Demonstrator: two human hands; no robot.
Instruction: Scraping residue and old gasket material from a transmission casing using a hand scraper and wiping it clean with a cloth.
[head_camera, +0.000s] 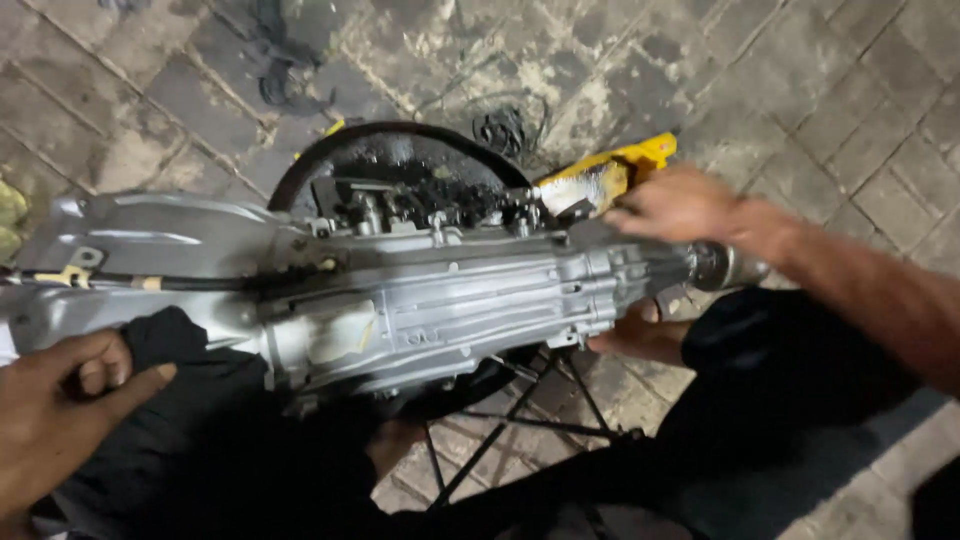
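Observation:
A grey metal gearbox (450, 300) lies lengthwise across a black round pan (400, 150) on a thin black stand (510, 420). My right hand (680, 205), blurred, comes in from the right and lies over the gearbox's narrow tail end, its fingers curled over the housing. My left hand (65, 400) is at the lower left with its fingers curled and thumb out, touching a dark cloth (190, 400) beside the wide bell end (150, 250). It holds nothing that I can see.
A yellow part (610, 170) sticks out behind the gearbox. A black cable (505, 125) lies on the stained paving bricks (800, 90). Dark clothing (780, 380) fills the lower right. A skin-coloured part (640, 335) shows under the tail end; whose it is I cannot tell.

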